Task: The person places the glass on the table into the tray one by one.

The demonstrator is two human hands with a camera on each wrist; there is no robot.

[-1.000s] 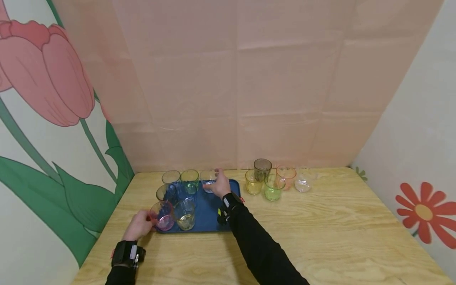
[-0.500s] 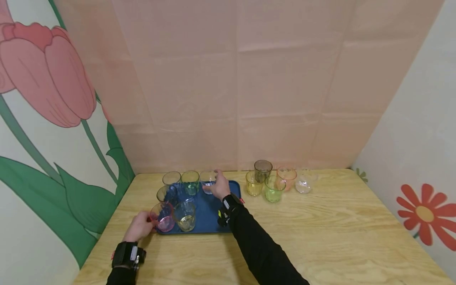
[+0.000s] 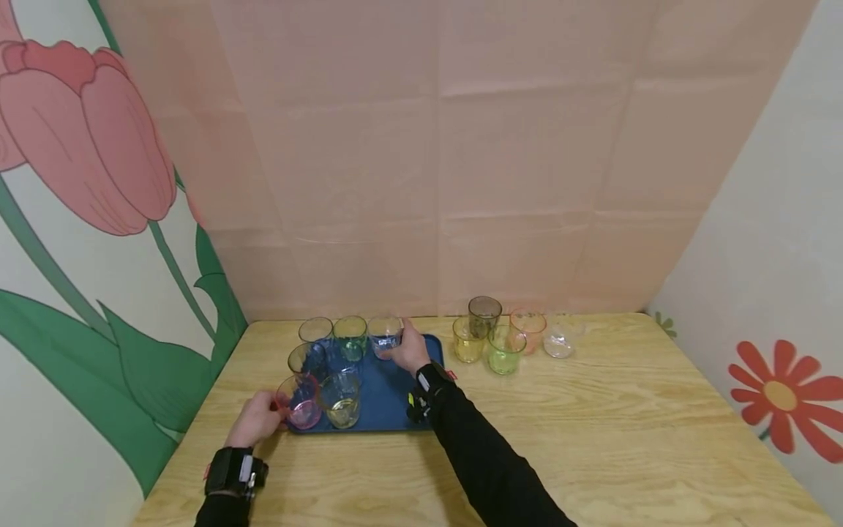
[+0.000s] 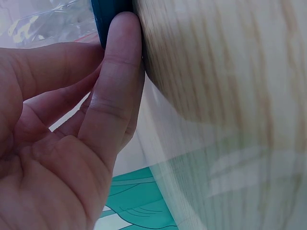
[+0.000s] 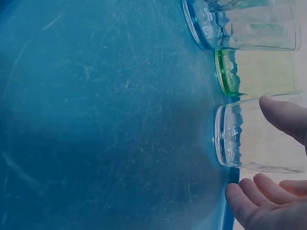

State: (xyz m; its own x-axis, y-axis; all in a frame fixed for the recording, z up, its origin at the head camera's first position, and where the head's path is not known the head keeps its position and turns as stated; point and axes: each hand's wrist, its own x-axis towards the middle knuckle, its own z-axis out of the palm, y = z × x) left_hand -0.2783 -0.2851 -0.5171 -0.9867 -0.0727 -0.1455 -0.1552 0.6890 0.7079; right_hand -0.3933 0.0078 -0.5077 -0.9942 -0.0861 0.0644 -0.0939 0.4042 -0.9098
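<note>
My left hand (image 3: 255,420) is at the near left corner of the blue tray (image 3: 388,401). In the left wrist view, its thumb and fingers pinch the tray's rim (image 4: 111,13). A pink glass (image 3: 304,411) stands just beside these fingers. At the tray's far side, my right hand (image 3: 412,350) is spread around a clear glass (image 3: 382,338) that stands upright. The right wrist view has the thumb over that clear glass (image 5: 261,136) and the other fingers apart from its side. Left of it stands a green glass (image 3: 351,341).
More glasses fill the tray's left side, including a yellowish glass (image 3: 340,407) and a dark glass (image 3: 306,359). On the wooden table (image 3: 593,432), right of the tray, stand a yellow glass (image 3: 466,345), grey glass (image 3: 484,311), light green glass (image 3: 506,357), orange glass (image 3: 529,326) and clear glass (image 3: 558,342).
My right hand has loosened and drawn slightly right, off the clear glass, which stays in place on the tray. The left hand has not moved.
</note>
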